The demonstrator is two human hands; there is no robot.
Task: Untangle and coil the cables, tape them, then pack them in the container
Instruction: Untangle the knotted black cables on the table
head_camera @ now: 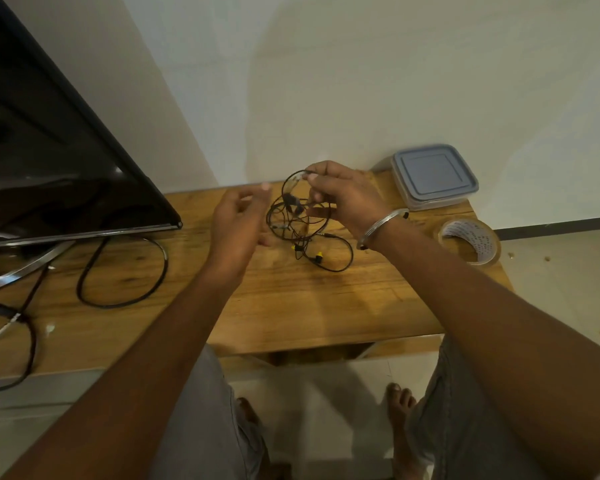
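Black thin cables [302, 230], yellow-tipped, knotted: right hand [340, 195] pinches upper loop, rest trails below onto wooden table [291, 306]. Left hand [236, 223] beside, fingers loose, empty. Untangling apparently just begun; coiling, taping, packing left. Clear tape roll [470, 242], lidded grey plastic container [433, 174] beyond right wrist.

Wooden table [291, 306]: cables [340, 258], container [433, 176], tape [470, 242]

The tangled cables [293, 205] are showing black, with earbud tips [318, 253] in yellow. The container [426, 202] is looking clear under a grey-blue lid [433, 173]. The tape roll [492, 251] is glinting amber around a white core [471, 237] printed with dark lettering. The worktop [291, 299] is showing honey-brown wood grain, and the screen [49, 150] is gleaming glossy black.
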